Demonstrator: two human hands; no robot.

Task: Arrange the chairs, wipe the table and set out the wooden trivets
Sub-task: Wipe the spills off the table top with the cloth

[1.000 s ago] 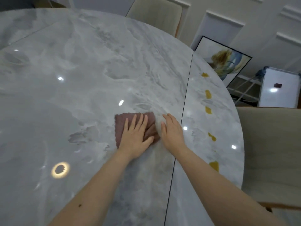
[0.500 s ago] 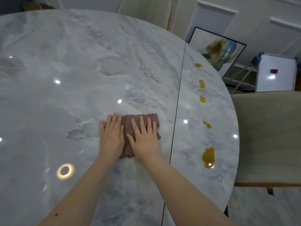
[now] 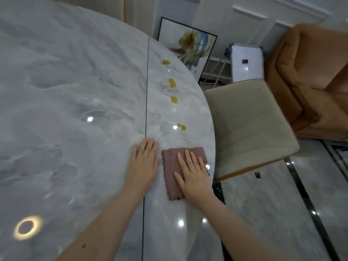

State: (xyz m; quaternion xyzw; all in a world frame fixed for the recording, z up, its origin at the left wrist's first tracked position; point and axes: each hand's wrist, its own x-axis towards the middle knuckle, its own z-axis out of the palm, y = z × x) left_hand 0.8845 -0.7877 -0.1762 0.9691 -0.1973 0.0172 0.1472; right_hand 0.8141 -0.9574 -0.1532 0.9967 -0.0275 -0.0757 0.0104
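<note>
The cloth (image 3: 180,172) lies on the table (image 3: 66,110) near its right edge, just right of the seam (image 3: 146,91), with the right hand (image 3: 193,175) flat on it and the left hand (image 3: 144,164) flat on the table just left of it. Beyond the cloth, spills (image 3: 174,99) run in a row away along the table's right part. A chair (image 3: 248,125) stands right of the table, a framed picture (image 3: 190,48) behind it.

The round table (image 3: 75,91) has a grey marbled top, polished to a high gloss that mirrors ceiling lights. The folded mauve cloth (image 3: 170,172) near its right edge looks soft and matt, with a ribbed weave and scalloped hem. Yellow spills (image 3: 172,83) farther along shine wetly. The chair (image 3: 244,125) to the right wears matt beige fabric. The floor (image 3: 282,213) is glossy marble-look tile.
</note>
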